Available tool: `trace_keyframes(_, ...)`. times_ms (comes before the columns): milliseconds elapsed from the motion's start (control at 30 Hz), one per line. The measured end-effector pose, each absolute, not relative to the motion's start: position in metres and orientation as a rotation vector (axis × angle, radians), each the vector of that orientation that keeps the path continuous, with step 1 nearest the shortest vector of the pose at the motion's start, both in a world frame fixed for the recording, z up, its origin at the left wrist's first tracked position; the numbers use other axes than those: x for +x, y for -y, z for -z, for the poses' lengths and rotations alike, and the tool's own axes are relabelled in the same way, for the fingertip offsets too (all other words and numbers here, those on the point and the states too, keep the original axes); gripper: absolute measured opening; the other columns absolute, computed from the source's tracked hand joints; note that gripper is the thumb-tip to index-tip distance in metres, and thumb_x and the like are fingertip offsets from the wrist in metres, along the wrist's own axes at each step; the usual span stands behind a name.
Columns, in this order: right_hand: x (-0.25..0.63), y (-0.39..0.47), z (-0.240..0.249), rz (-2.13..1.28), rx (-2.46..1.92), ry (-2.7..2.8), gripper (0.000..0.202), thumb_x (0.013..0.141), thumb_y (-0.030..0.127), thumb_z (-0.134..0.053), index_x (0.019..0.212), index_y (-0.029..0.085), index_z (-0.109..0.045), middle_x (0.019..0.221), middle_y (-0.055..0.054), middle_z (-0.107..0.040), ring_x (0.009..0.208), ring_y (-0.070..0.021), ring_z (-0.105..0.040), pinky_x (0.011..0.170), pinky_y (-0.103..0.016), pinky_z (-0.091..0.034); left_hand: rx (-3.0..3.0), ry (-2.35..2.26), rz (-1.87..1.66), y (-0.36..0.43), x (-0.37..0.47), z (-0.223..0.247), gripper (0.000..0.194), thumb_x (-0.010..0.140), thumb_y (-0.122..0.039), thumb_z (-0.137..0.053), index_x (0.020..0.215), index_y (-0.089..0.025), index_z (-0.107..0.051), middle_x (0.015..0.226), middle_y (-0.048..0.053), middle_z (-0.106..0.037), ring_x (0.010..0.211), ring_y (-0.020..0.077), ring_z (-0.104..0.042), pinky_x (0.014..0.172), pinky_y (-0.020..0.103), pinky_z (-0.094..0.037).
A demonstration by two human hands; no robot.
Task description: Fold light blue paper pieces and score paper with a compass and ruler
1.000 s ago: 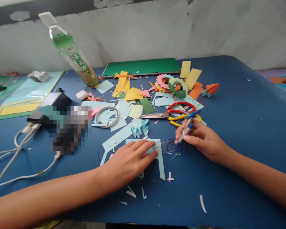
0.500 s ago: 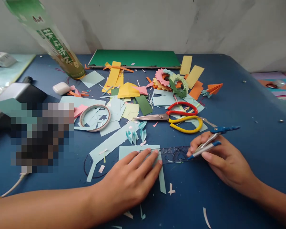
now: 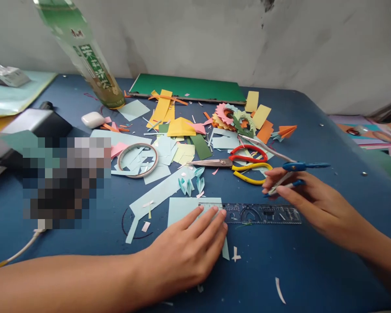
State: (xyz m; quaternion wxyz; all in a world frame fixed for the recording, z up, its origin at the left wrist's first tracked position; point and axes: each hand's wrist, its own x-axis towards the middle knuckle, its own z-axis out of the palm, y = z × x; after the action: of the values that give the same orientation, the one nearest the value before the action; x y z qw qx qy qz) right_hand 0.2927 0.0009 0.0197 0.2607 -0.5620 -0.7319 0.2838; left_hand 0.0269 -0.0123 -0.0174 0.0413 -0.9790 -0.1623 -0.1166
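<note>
My left hand (image 3: 195, 243) lies flat with its fingers extended. It presses a clear ruler (image 3: 263, 214) onto a light blue sheet of paper (image 3: 182, 210). A narrow blue strip pokes out beside the little finger. In my right hand (image 3: 316, 204) is a drawing compass (image 3: 295, 166) with a blue head, pinched above the ruler's right end. One silver leg of it reaches up and left over the scissors (image 3: 218, 163), which have red and yellow handles. Small folded blue paper pieces (image 3: 190, 184) sit just beyond the sheet.
Paper scraps, a roll of tape (image 3: 155, 161) and paper rings (image 3: 226, 114) cover the middle of the table. A tall drink bottle (image 3: 99, 78) stands at the back left before a green board (image 3: 189, 87). A blurred-out object (image 3: 65, 182) with a cable lies left.
My right hand has lifted the compass off the ruler, uncovering the ruler's right end, and one compass leg now swings out to the upper left. My left hand stays on the paper. The view has shifted slightly.
</note>
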Motion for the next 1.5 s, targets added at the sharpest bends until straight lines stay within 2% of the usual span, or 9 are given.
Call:
trace_keyframes(233,0.304,-0.006,-0.009,0.566,-1.179,2.635,0.029,0.085,0.01,-0.042,0.105,0.018,-0.06,0.095,-0.011,-0.066,0.083,-0.0263,-0.062,0.069,-0.039,-0.049,-3.047,0.69,0.415,0.026,0.032,0.026,0.043,0.093,-0.032,-0.034,0.122,-0.004,-0.049,0.129,0.014,-0.052,0.116,0.0222,-0.049,0.096,0.032,-0.04)
trace_keyframes(500,0.32,-0.01,0.005,0.981,-1.175,2.394,0.032,0.08,0.011,-0.056,0.106,0.027,-0.063,0.08,-0.008,-0.055,0.071,-0.022,-0.052,0.062,-0.035,-0.043,-3.153,0.795,0.343,0.022,0.031,0.021,0.047,0.092,-0.035,-0.033,0.125,-0.004,-0.046,0.133,0.016,-0.046,0.122,0.0256,-0.043,0.099,0.032,-0.036)
trace_keyframes(633,0.327,-0.018,-0.011,1.091,-1.254,2.292,0.03,0.077,0.019,-0.062,0.105,0.029,-0.064,0.103,-0.013,-0.054,0.093,-0.0304,-0.05,0.072,-0.042,-0.037,-3.214,0.82,0.282,0.022,0.031,0.022,0.051,0.092,-0.037,-0.032,0.131,-0.005,-0.039,0.138,0.017,-0.04,0.126,0.027,-0.039,0.1,0.035,-0.035)
trace_keyframes(733,0.329,-0.023,-0.02,1.03,-1.397,2.219,0.032,0.079,0.019,-0.056,0.109,0.029,-0.06,0.101,-0.012,-0.054,0.093,-0.0297,-0.05,0.07,-0.041,-0.035,-3.237,0.825,0.267,0.021,0.03,0.023,0.053,0.091,-0.038,-0.031,0.132,-0.005,-0.037,0.139,0.017,-0.037,0.128,0.0281,-0.035,0.102,0.037,-0.034)
trace_keyframes(867,0.327,-0.021,-0.022,0.861,-1.31,2.254,0.029,0.079,0.019,-0.053,0.103,0.033,-0.061,0.063,0.0,-0.048,0.051,-0.0139,-0.039,0.05,-0.028,-0.025,-3.263,0.829,0.259,0.019,0.03,0.023,0.056,0.091,-0.04,-0.03,0.135,-0.005,-0.033,0.142,0.018,-0.033,0.13,0.0291,-0.031,0.103,0.038,-0.033)
trace_keyframes(967,0.322,-0.016,-0.022,0.683,-1.244,2.265,0.038,0.081,0.012,-0.048,0.111,0.033,-0.058,0.052,0.002,-0.05,0.044,-0.0133,-0.038,0.047,-0.028,-0.026,-3.265,0.82,0.261,0.019,0.03,0.023,0.057,0.091,-0.04,-0.029,0.135,-0.004,-0.033,0.142,0.019,-0.032,0.13,0.0291,-0.031,0.103,0.038,-0.033)
trace_keyframes(1233,0.287,-0.017,-0.022,-0.782,-1.222,1.359,0.014,0.08,0.028,-0.059,0.092,0.026,-0.052,0.098,-0.006,-0.066,0.076,-0.0211,-0.064,0.056,-0.033,-0.045,-3.279,0.82,0.286,0.019,0.03,0.025,0.058,0.091,-0.04,-0.031,0.135,-0.004,-0.033,0.141,0.019,-0.033,0.13,0.0291,-0.032,0.102,0.038,-0.033)
trace_keyframes(1367,0.273,-0.022,-0.026,-0.773,-1.116,1.285,0.042,0.062,0.018,-0.075,0.091,0.028,-0.046,0.105,-0.004,-0.061,0.081,-0.0208,-0.064,0.059,-0.031,-0.045,-3.274,0.828,0.31,0.019,0.03,0.026,0.058,0.09,-0.04,-0.034,0.135,-0.004,-0.033,0.141,0.019,-0.033,0.13,0.0291,-0.032,0.103,0.039,-0.033)
trace_keyframes(1500,0.267,-0.031,-0.029,-0.674,-0.985,1.281,0.057,0.046,0.035,-0.085,0.084,0.03,-0.042,0.096,0.002,-0.057,0.078,-0.0174,-0.059,0.068,-0.032,-0.045,-3.277,0.828,0.296,0.019,0.03,0.025,0.058,0.09,-0.04,-0.033,0.135,-0.004,-0.033,0.141,0.019,-0.033,0.13,0.0294,-0.032,0.103,0.038,-0.033)
